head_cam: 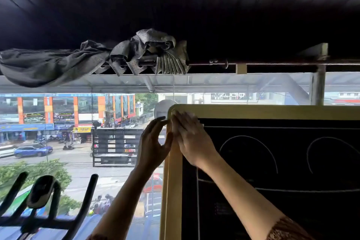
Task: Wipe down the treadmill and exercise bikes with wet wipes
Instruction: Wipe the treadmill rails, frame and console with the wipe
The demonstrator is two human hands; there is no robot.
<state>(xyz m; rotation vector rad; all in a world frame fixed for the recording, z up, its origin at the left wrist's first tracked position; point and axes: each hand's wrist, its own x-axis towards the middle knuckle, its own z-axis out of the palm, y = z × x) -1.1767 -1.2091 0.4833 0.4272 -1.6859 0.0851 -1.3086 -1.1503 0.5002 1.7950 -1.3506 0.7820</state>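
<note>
The treadmill console (272, 161) is seen filling the lower right of the head view, its dark panel bordered by a yellow frame (253, 111). The wet wipe (191, 116) is pressed against the frame's upper left corner under the flattened fingers of the right hand (191, 138), so cloth and hand are already on the task's surface. The left hand (153, 142) is set just beside it on the outer side of the frame, finger and thumb curved toward the edge. Whether that edge is actually gripped or only touched cannot be told. The two hands are close together, parted only by the frame's edge.

From this corner two runs are offered: the top rail stretches away to the right, and the side rail drops down toward the person. The right hand is judged the nearer to both, with the wipe already under it, so a stroke along either rail's long axis would be made from there. An exercise bike (48, 200) is visible well apart at lower left, apparently not yet reached
</note>
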